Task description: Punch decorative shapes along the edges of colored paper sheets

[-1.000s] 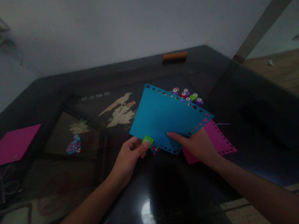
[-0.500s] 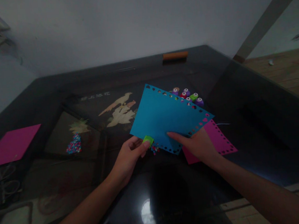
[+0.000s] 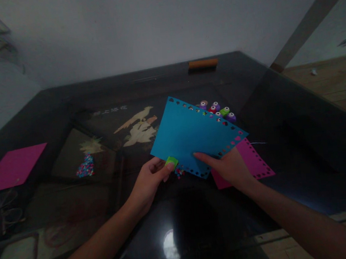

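Blue paper is seen at the middle of the scene: a punched blue sheet (image 3: 188,132), held between 2 bare hands above the dark glossy table (image 3: 323,181). Small cut-out shapes are shown along its far and right edges and along the right part of its near edge, while the left edge is left plain. By the left hand (image 3: 148,181), a green craft punch (image 3: 171,160) is gripped between thumb and fingers at the sheet's near-left corner; whether paper is seated in its slot cannot be told. By the right hand (image 3: 230,167), the sheet is grasped at its near-right side, with the thumb laid flat on top and the other fingers hidden beneath.

Loose confetti (image 3: 180,172) is scattered just right of the green punch. A punched pink sheet (image 3: 256,161) is partly covered by the right hand and the blue paper. Beyond the far edge, a cluster of eye-topped punches (image 3: 231,117) in purple, red and green is gathered. Farther left, a confetti heap (image 3: 86,167) and a plain pink sheet (image 3: 17,167) are laid out. A brown cylinder (image 3: 203,64) is placed near the table's far edge.
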Demonstrator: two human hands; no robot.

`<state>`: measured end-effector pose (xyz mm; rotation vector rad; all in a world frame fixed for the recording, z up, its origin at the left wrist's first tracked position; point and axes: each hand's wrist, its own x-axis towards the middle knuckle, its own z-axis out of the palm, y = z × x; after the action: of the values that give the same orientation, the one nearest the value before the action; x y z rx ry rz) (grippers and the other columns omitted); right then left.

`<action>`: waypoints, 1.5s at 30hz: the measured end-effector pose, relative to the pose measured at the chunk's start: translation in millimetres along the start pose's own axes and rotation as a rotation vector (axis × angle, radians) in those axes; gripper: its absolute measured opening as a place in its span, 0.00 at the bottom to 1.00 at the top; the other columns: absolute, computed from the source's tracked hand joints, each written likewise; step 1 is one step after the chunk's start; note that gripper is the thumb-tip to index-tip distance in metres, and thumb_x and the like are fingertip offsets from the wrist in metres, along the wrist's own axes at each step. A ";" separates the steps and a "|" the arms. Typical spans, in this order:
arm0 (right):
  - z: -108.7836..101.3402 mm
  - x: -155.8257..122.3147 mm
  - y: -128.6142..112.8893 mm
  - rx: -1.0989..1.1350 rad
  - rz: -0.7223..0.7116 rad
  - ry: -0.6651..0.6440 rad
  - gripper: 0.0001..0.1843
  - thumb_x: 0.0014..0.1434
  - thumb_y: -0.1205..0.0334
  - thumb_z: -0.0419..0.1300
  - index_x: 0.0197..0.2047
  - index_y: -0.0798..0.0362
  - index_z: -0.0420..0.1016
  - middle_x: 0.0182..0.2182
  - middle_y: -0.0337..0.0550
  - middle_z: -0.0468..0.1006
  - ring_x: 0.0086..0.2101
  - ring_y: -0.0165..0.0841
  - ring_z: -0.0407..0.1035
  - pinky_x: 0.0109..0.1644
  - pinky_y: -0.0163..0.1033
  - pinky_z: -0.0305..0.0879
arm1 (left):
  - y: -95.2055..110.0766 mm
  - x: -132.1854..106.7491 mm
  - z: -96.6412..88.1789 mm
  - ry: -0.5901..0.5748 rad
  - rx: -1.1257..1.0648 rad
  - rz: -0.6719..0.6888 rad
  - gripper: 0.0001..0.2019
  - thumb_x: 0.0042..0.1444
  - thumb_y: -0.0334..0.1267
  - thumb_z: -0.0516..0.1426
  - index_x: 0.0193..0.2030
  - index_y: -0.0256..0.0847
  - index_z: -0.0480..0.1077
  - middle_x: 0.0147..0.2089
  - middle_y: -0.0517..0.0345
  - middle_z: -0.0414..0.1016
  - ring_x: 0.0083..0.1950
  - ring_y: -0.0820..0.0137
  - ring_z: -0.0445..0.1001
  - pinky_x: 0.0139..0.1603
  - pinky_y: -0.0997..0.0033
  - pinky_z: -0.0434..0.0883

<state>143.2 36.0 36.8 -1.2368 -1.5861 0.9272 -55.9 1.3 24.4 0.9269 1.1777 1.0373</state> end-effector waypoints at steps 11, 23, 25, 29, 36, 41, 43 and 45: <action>1.0 -1.1 1.2 0.006 0.011 0.010 0.30 0.48 0.52 0.66 0.54 0.47 0.72 0.46 0.49 0.79 0.52 0.51 0.69 0.60 0.64 0.59 | -0.8 0.7 -0.5 0.001 0.008 0.010 0.16 0.47 0.48 0.65 0.32 0.37 0.72 0.28 0.61 0.67 0.26 0.75 0.58 0.26 0.74 0.55; 1.0 -1.1 2.1 0.007 0.012 0.005 0.32 0.48 0.51 0.66 0.56 0.46 0.70 0.47 0.49 0.79 0.52 0.51 0.69 0.59 0.63 0.60 | -1.1 -0.2 -0.8 0.005 0.030 0.011 0.16 0.47 0.48 0.65 0.33 0.37 0.73 0.27 0.61 0.67 0.26 0.76 0.58 0.26 0.74 0.55; 0.9 -1.2 1.8 0.004 0.012 0.007 0.31 0.48 0.51 0.66 0.56 0.47 0.70 0.46 0.49 0.79 0.52 0.51 0.69 0.59 0.63 0.61 | -0.4 -0.2 -0.3 0.006 0.025 0.011 0.16 0.47 0.48 0.65 0.33 0.37 0.73 0.27 0.62 0.67 0.26 0.76 0.58 0.26 0.74 0.55; 0.6 -1.3 0.3 0.002 0.026 0.000 0.29 0.48 0.51 0.66 0.54 0.47 0.72 0.46 0.48 0.79 0.51 0.51 0.70 0.59 0.62 0.62 | 0.4 -0.3 0.5 0.009 0.017 0.009 0.16 0.46 0.48 0.66 0.33 0.37 0.73 0.26 0.63 0.67 0.25 0.76 0.57 0.26 0.74 0.54; 1.5 -1.0 0.0 0.027 0.024 0.008 0.28 0.47 0.52 0.66 0.53 0.47 0.73 0.45 0.48 0.80 0.51 0.50 0.70 0.59 0.60 0.61 | -0.2 -0.2 0.3 -0.010 0.009 0.012 0.15 0.48 0.47 0.65 0.35 0.38 0.74 0.28 0.61 0.68 0.26 0.76 0.58 0.26 0.74 0.54; 1.1 -1.8 0.3 0.017 0.022 0.004 0.30 0.47 0.52 0.66 0.55 0.47 0.71 0.45 0.48 0.80 0.51 0.50 0.70 0.59 0.61 0.61 | 1.8 -1.0 1.8 0.009 0.013 0.011 0.16 0.47 0.48 0.65 0.35 0.37 0.74 0.27 0.61 0.67 0.25 0.75 0.57 0.25 0.74 0.54; 0.8 -1.9 0.3 0.014 0.017 -0.001 0.30 0.48 0.52 0.66 0.55 0.47 0.71 0.45 0.48 0.80 0.52 0.50 0.70 0.59 0.61 0.61 | 1.8 -1.0 1.6 0.009 0.014 0.008 0.16 0.47 0.48 0.65 0.34 0.37 0.74 0.26 0.62 0.67 0.26 0.75 0.57 0.26 0.74 0.54; 0.8 -1.9 0.6 0.011 0.022 0.000 0.30 0.48 0.52 0.66 0.55 0.46 0.71 0.46 0.48 0.79 0.52 0.50 0.69 0.59 0.61 0.61 | 0.8 -0.4 1.0 0.008 0.015 0.005 0.16 0.47 0.48 0.66 0.34 0.37 0.73 0.26 0.62 0.66 0.26 0.76 0.57 0.26 0.74 0.54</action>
<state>142.8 34.3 35.6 -1.2489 -1.5680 0.9484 -55.1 1.0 25.4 0.9382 1.1923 1.0383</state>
